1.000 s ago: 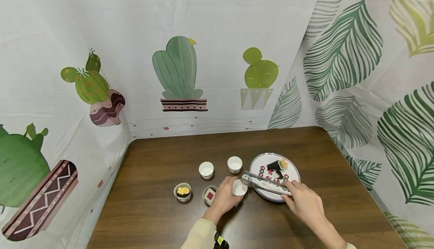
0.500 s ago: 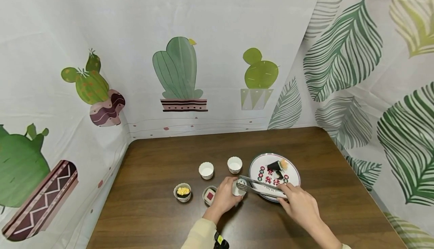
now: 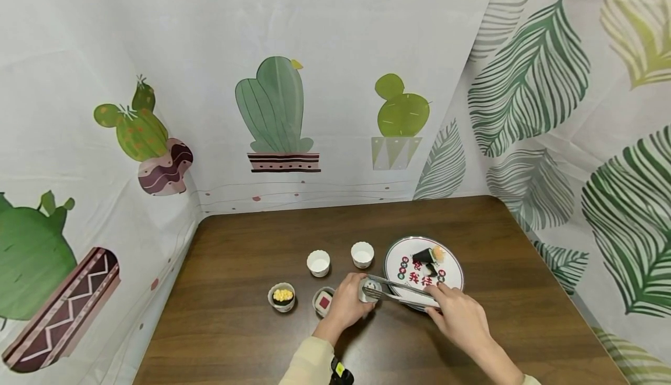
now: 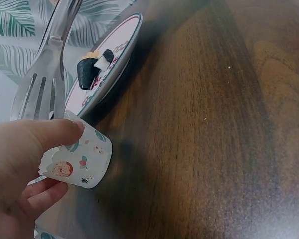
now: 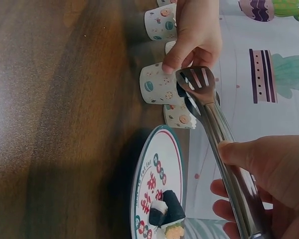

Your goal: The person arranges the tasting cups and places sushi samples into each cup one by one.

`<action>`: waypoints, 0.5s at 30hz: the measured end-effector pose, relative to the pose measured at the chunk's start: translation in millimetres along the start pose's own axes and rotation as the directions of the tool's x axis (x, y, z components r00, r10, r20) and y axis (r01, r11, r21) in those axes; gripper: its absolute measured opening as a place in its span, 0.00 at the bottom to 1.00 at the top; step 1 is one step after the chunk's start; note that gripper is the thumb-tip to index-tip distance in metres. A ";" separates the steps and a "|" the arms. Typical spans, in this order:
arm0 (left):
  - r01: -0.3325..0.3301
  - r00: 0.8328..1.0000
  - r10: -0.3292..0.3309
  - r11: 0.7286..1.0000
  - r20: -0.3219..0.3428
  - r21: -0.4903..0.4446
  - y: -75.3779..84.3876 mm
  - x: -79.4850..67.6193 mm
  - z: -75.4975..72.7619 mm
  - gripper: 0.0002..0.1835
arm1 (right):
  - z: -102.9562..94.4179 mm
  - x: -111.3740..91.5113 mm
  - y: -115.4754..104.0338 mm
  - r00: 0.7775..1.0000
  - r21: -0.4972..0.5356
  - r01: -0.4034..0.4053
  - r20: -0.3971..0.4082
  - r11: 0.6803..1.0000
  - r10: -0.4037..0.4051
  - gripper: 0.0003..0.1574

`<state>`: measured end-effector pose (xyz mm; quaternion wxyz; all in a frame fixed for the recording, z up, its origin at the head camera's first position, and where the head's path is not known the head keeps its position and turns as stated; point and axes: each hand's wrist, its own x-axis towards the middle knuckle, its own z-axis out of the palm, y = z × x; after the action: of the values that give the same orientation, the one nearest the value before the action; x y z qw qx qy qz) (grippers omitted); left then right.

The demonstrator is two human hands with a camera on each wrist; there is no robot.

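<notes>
Lower centre of frame: left hand (image 3: 346,303), fingers curled round cup (image 4: 87,159); right hand (image 3: 460,318), fingers clasping tongs (image 5: 213,117), tips at cup's mouth

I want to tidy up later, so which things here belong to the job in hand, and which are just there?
Likely in the job:
tongs, in the right hand
cup, in the left hand
plate
black-wrapped roll and small piece on it
four other cups

Likely just there:
printed wall hanging
wooden table

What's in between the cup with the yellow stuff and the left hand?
In the head view, another cup sits there, holding a white piece with a red square; the left hand partly hides it.
</notes>
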<state>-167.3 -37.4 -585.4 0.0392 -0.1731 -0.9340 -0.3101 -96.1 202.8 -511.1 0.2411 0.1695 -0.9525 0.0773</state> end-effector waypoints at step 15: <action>-0.012 1.000 0.012 1.000 0.002 0.011 -0.2 0.5 0.1 0.34 | 3.2 -1.7 1.2 0.998 0.018 -0.045 0.036 0.999 0.045 0.26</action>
<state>-167.9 -37.3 -585.6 0.0411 -0.1788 -0.9346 -0.3046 -96.5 203.7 -514.8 0.2209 0.1515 -0.9594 0.0885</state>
